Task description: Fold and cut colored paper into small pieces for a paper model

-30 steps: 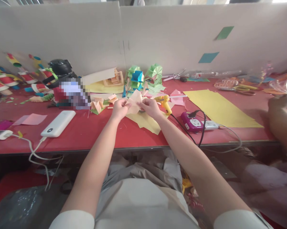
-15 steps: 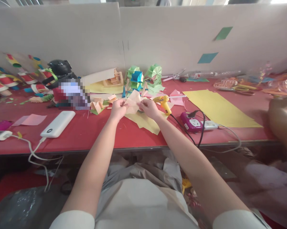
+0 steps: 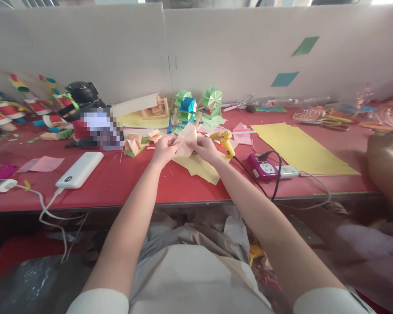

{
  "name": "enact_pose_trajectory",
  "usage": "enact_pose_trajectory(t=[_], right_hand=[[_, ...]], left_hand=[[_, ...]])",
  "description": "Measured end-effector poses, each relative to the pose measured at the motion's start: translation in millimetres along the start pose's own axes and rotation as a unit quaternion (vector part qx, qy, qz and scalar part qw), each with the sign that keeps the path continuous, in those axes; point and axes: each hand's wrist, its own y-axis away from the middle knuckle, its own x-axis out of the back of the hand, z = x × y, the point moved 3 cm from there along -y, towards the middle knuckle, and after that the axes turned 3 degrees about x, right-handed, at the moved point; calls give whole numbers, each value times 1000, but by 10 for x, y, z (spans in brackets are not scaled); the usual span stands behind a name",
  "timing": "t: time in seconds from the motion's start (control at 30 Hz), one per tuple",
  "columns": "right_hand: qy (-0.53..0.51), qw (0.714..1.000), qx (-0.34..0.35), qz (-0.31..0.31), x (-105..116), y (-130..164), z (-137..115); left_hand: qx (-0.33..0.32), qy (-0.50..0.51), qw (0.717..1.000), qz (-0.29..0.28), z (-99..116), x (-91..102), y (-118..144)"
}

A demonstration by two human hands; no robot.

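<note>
A pale peach sheet of paper is pinched between my two hands above the red table. My left hand grips its left side, and my right hand closes on its right side; some fingertips are hidden behind the paper. Under and in front of the hands lie yellow paper pieces. A yellow glue gun rests just right of my right hand. Behind the sheet stand folded green and blue paper shapes. Small folded peach pieces lie left of my left hand.
A white power bank with a cable sits at the left. On the right are a purple power socket, large yellow sheets and another person's arm. A black-lidded bottle and paper figures stand back left.
The peach paper has turned and shifted slightly right between my hands. My left hand has moved a little to the right, closer to my right hand.
</note>
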Motion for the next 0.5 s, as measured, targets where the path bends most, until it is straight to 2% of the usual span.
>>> enact_pose_trajectory(t=[0.1,0.33,0.5], right_hand=[[0,1000,-1,1,-11,2,6],[-10,1000,-9,2,7,-10,-40],[-19,1000,-6,7,34,-11,-59]], left_hand=[[6,26,1000,-17,18,-30,17],[29,30,999,9,-17,35,-9],[38,48,998,-10,-18,50,-12]])
